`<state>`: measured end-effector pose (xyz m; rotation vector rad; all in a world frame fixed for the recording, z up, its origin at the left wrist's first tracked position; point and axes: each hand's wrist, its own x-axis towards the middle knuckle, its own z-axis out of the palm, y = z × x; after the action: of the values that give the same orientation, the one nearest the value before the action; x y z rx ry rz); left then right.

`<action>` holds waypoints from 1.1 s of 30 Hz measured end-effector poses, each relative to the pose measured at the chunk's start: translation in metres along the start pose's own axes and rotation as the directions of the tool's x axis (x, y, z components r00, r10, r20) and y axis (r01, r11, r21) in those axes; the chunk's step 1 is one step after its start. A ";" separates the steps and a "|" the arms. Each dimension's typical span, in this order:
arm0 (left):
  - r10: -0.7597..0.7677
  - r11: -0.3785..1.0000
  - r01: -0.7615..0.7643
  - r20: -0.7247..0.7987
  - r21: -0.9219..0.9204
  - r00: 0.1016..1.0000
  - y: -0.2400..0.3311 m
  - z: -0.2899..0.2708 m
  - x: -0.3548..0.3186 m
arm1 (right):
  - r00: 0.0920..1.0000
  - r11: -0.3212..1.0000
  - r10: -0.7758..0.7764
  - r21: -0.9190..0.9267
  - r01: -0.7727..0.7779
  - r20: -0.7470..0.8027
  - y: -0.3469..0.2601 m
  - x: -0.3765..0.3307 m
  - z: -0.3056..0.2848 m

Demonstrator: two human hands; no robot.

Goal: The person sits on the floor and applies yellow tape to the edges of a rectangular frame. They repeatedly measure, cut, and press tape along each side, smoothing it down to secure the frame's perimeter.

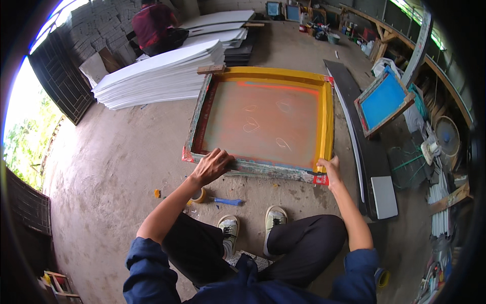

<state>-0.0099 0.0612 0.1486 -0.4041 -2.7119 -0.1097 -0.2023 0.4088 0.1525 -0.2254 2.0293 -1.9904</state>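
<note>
1. Grey concrete floor (101, 172) spreads around the framed screen (263, 121) in the head view, and beyond the screen, to its far left, stands a broad stack of white sheets (157, 76), with another person (154, 28) behind it.
2. That framed screen, the landmark here, is in front of the person, above the shoes (276, 217); yellow tape (325, 126) covers its far and right sides, and pale outlines mark its brownish mesh.
3. At the screen's near rim, toward its left corner, the left hand (212, 166) is partly closed, fingers bent over the edge and touching it; whether it grips or only rests, I cannot tell.
4. At the screen's near right corner, the right hand (331, 171) is closed around the frame, thumb on the yellow side.
5. Just nearer than the screen's near rim, a tape roll (199, 195) and a blue-handled tool (228, 201) lie on the floor.
6. Right of the screen are a long dark board (367, 157), a blue-meshed frame (382, 99) and, farther right, a fan (446, 136).
</note>
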 end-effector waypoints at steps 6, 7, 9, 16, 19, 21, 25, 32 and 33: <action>-0.148 0.988 0.146 0.043 0.051 0.988 -0.005 0.069 -0.002 | 0.995 0.983 0.065 -0.178 -0.051 0.071 0.072 0.082 0.009; -0.177 0.984 0.175 0.050 0.042 0.983 -0.006 0.082 -0.002 | 0.992 0.978 0.111 -0.185 -0.097 0.066 0.084 0.094 0.009; -0.244 0.970 0.244 0.091 0.015 0.965 -0.006 0.107 -0.012 | 0.987 0.963 0.131 -0.247 -0.104 0.094 0.107 0.114 0.015; -0.359 0.927 0.370 0.144 -0.058 0.922 -0.014 0.154 -0.007 | 0.990 0.751 0.062 -0.660 0.039 0.128 0.151 0.174 0.018; -0.371 0.921 0.387 0.203 -0.041 0.906 -0.015 0.165 -0.009 | 0.990 0.629 -0.047 -0.766 0.132 0.132 0.172 0.176 0.015; -0.362 0.927 0.375 0.213 -0.026 0.908 -0.019 0.170 -0.008 | 0.975 0.562 -0.156 -0.798 0.219 0.157 0.180 0.177 0.012; -0.368 0.926 0.376 0.246 0.015 0.897 -0.015 0.175 -0.009 | 0.983 0.528 -0.098 -0.829 0.184 0.155 0.186 0.175 0.008; -0.377 0.836 0.501 0.428 -0.224 0.821 -0.034 0.135 -0.011 | 0.950 0.312 -0.163 -0.900 0.305 0.266 0.161 0.174 0.027; -0.328 0.867 0.428 0.356 -0.254 0.875 -0.041 0.124 -0.013 | 0.916 0.282 -0.237 -0.880 0.383 0.323 0.155 0.179 0.025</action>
<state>-0.0565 0.0350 0.0290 0.0493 -3.0503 -0.6681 -0.3498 0.3352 -0.0187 -1.0349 2.9514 -0.5565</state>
